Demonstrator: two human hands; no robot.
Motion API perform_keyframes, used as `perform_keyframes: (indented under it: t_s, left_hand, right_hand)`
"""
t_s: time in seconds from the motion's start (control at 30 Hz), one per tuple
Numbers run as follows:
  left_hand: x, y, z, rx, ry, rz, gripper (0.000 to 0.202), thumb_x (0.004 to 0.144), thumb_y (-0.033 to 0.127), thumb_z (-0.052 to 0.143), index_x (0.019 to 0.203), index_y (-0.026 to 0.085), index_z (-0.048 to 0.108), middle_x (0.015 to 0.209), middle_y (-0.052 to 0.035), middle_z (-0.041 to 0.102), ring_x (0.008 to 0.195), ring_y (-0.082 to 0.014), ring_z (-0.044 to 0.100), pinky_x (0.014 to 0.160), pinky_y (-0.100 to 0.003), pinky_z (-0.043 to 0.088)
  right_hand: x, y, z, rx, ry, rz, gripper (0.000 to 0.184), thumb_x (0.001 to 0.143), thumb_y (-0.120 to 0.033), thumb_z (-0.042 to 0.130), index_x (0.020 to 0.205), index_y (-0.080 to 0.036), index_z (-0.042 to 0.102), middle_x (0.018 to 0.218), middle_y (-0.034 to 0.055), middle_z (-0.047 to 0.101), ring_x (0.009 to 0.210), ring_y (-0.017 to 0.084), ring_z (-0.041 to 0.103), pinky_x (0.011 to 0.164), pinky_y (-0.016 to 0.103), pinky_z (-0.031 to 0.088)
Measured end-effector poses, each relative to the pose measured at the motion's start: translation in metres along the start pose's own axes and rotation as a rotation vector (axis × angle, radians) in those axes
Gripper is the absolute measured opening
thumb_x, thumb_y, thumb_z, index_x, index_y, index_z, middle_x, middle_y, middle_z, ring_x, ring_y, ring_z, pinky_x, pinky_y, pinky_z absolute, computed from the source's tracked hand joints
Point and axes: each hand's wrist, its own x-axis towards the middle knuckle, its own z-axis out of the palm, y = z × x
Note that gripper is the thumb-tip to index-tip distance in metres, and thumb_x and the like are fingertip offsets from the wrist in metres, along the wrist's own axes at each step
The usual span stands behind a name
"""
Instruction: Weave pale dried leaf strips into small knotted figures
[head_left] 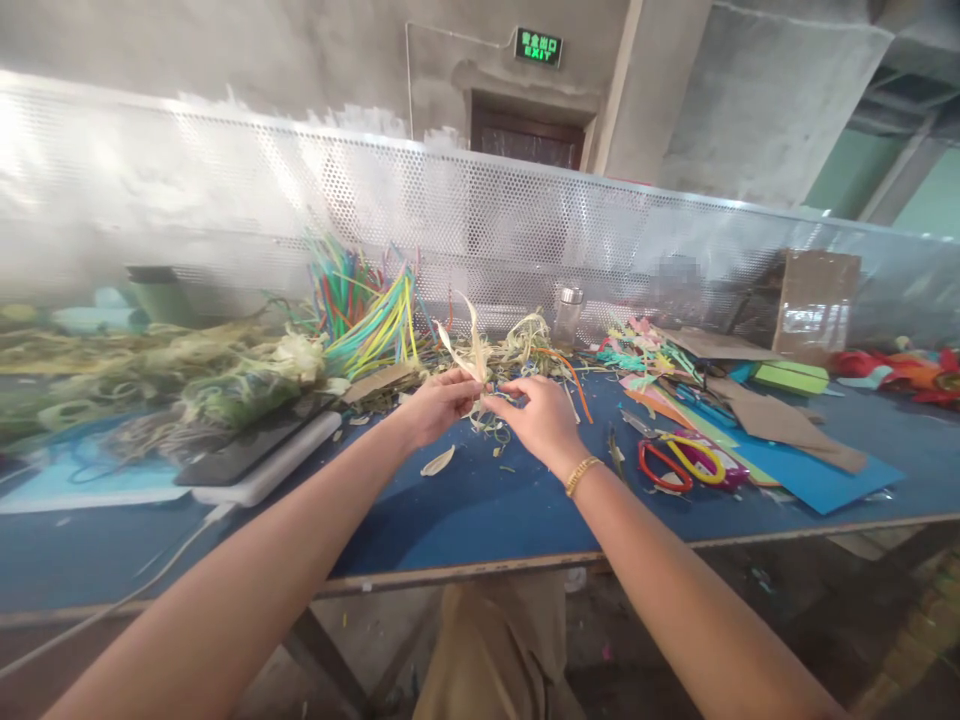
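My left hand (435, 405) and my right hand (536, 415) meet above the middle of the blue table (465, 510). Both pinch a small bundle of pale dried husk strips (474, 362) that stick up between the fingertips. A few thin green and pale strands hang from the bundle under my right hand. A gold bracelet (582, 474) is on my right wrist. One loose husk piece (438, 461) lies on the table below my left hand.
A pile of husks and colourful plastic strips (367, 310) lies at the left. A tablet or flat device (262, 460) sits front left. Red and yellow scissors (679, 462), coloured paper (787, 470), cardboard (817, 295) and a small jar (568, 315) are right. A perforated metal screen (525, 230) backs the table.
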Motion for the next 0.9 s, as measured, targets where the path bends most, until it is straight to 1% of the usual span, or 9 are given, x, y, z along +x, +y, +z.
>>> perform_keyframes:
  t_s: [0.13, 0.23, 0.33, 0.4, 0.53, 0.6, 0.67, 0.8, 0.9]
  left_hand:
    - [0.002, 0.002, -0.003, -0.017, 0.017, 0.029, 0.017, 0.065, 0.013, 0.076, 0.078, 0.014, 0.065, 0.076, -0.0016, 0.068, 0.060, -0.0074, 0.057, 0.058, -0.020, 0.043]
    - [0.004, 0.005, -0.007, -0.061, 0.053, 0.033, 0.012, 0.068, 0.013, 0.070, 0.076, 0.014, 0.062, 0.076, -0.0019, 0.067, 0.059, -0.0087, 0.057, 0.057, -0.022, 0.043]
    - [0.005, 0.009, -0.008, -0.125, 0.049, 0.009, 0.008, 0.070, 0.013, 0.065, 0.073, 0.015, 0.058, 0.071, -0.0019, 0.063, 0.059, -0.0108, 0.058, 0.057, -0.024, 0.046]
    - [0.003, 0.010, -0.007, -0.142, 0.017, 0.001, 0.008, 0.072, 0.014, 0.064, 0.073, 0.015, 0.056, 0.068, -0.0018, 0.061, 0.059, -0.0113, 0.058, 0.057, -0.024, 0.046]
    - [-0.002, 0.007, 0.000, -0.089, -0.041, -0.001, 0.011, 0.074, 0.018, 0.067, 0.078, 0.016, 0.057, 0.069, -0.0007, 0.059, 0.064, -0.0110, 0.058, 0.068, -0.027, 0.050]
    - [-0.004, 0.003, 0.002, -0.026, -0.033, 0.024, 0.014, 0.075, 0.023, 0.069, 0.084, 0.016, 0.061, 0.074, -0.0018, 0.061, 0.068, -0.0124, 0.059, 0.074, -0.030, 0.050]
    - [-0.005, 0.001, 0.001, 0.057, -0.031, 0.040, 0.020, 0.073, 0.028, 0.071, 0.087, 0.016, 0.063, 0.077, -0.0028, 0.063, 0.070, -0.0130, 0.059, 0.072, -0.029, 0.048]
    - [-0.004, 0.004, -0.005, 0.314, -0.084, 0.003, 0.022, 0.072, 0.033, 0.073, 0.081, 0.015, 0.065, 0.070, -0.0009, 0.061, 0.059, -0.0089, 0.050, 0.056, -0.023, 0.037]
    - [-0.002, 0.010, -0.011, 0.444, -0.121, 0.003, 0.026, 0.073, 0.039, 0.071, 0.078, 0.015, 0.067, 0.062, -0.0004, 0.056, 0.056, -0.0088, 0.045, 0.051, -0.023, 0.032]
  right_hand:
    - [0.018, 0.000, 0.011, 0.061, 0.138, -0.100, 0.021, 0.086, -0.036, 0.058, 0.079, -0.020, 0.071, 0.081, 0.0045, 0.067, 0.079, 0.017, 0.058, 0.077, 0.030, 0.041]
    - [0.027, 0.025, -0.013, -0.009, 0.184, -0.141, 0.023, 0.088, -0.033, 0.054, 0.078, -0.019, 0.070, 0.082, 0.0050, 0.067, 0.078, 0.018, 0.057, 0.076, 0.032, 0.040]
    - [0.034, 0.054, -0.041, -0.317, 0.169, -0.122, 0.020, 0.085, -0.028, 0.055, 0.075, -0.020, 0.071, 0.082, 0.0066, 0.068, 0.083, 0.022, 0.055, 0.083, 0.041, 0.035]
    - [0.035, 0.059, -0.050, -0.487, 0.222, -0.127, 0.018, 0.084, -0.025, 0.056, 0.089, -0.020, 0.072, 0.094, 0.0099, 0.069, 0.096, 0.028, 0.053, 0.090, 0.049, 0.029]
    - [0.028, 0.023, -0.035, -0.470, 0.119, -0.482, 0.041, 0.088, -0.016, 0.047, 0.126, -0.024, 0.057, 0.131, 0.0066, 0.057, 0.124, 0.028, 0.041, 0.100, 0.049, 0.025]
    - [0.027, 0.001, -0.020, -0.442, 0.010, -0.716, 0.048, 0.089, -0.012, 0.042, 0.133, -0.029, 0.050, 0.139, 0.0019, 0.051, 0.132, 0.025, 0.034, 0.106, 0.049, 0.020]
    - [0.030, -0.010, -0.007, -0.427, -0.041, -0.808, 0.051, 0.088, -0.010, 0.041, 0.133, -0.032, 0.049, 0.138, 0.0007, 0.052, 0.135, 0.024, 0.030, 0.109, 0.051, 0.014]
    - [0.043, 0.007, -0.001, -0.426, 0.006, -0.641, 0.037, 0.088, -0.010, 0.040, 0.113, -0.025, 0.062, 0.103, 0.0067, 0.069, 0.123, 0.026, 0.043, 0.108, 0.057, 0.007]
    - [0.047, 0.031, -0.005, -0.442, 0.021, -0.519, 0.028, 0.087, -0.010, 0.039, 0.088, -0.022, 0.065, 0.084, 0.0058, 0.068, 0.104, 0.024, 0.053, 0.106, 0.056, 0.008]
